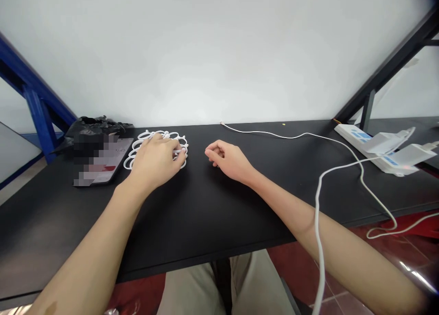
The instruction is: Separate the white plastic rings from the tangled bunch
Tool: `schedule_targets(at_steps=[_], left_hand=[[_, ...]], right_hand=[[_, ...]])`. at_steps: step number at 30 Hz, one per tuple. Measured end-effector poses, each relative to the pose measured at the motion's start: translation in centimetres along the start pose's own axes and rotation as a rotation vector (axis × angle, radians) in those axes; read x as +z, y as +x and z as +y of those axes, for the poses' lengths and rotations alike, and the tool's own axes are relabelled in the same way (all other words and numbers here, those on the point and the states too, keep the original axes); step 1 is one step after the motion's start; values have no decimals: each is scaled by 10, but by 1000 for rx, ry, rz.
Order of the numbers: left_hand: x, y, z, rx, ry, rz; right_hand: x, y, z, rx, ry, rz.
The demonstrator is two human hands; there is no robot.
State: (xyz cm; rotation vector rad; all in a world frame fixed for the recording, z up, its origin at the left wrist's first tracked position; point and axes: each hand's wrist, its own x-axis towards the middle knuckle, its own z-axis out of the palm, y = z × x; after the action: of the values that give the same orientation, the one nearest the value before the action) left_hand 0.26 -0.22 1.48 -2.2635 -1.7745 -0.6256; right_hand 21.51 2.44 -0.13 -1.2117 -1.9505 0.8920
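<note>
A white openwork piece made of joined rings [183,141] lies flat on the black table [206,214], left of centre. My left hand [156,157] rests over it and hides much of its middle. Its thumb and index finger pinch a white bit at the right side of the rings. To the right, apart from the rings, my right hand [228,157] is held just over the table with its fingers curled in and the thumb against them. Nothing shows in it.
A phone-like device [120,152], partly blurred out, lies at the left beside a crumpled black plastic bag [92,125]. A white power strip [356,136] with plugged-in adapters [408,157] sits at the right. A white cable [318,214] crosses over my right forearm.
</note>
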Motion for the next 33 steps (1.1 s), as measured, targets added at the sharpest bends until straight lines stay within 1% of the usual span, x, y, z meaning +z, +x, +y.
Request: schedule_targets(at_steps=[2, 6, 11, 14, 17, 20, 23, 25, 26, 30, 33], left_hand=[[3, -2, 0, -11, 47, -57], [4, -6, 2, -37, 137, -48], [3, -7, 1, -85, 248, -96], [1, -6, 4, -124, 207, -24], [-1, -4, 7, -183, 103, 52], [0, -3, 8, -227, 17, 53], [8, -2, 3, -197, 19, 45], [14, -2, -2, -197, 39, 11], [17, -1, -5, -218, 49, -26], [25, 1, -13, -321, 69, -239], [26, 2, -13, -335, 57, -306]], right_hand=[[0, -1, 0, -25, -43, -18], [0, -1, 0, -50, -85, -40], [0, -2, -1, -60, -125, -64], [1, -3, -1, -75, -142, -83], [1, -3, -1, -99, -165, -104], [2, -4, -2, -117, -181, -122], [2, -4, -3, -137, -200, -132], [2, -4, -4, -147, -222, -141], [2, -4, -4, -149, -233, -147], [3, -4, -4, -157, -264, -171], [3, -4, -3, -174, -278, -183]])
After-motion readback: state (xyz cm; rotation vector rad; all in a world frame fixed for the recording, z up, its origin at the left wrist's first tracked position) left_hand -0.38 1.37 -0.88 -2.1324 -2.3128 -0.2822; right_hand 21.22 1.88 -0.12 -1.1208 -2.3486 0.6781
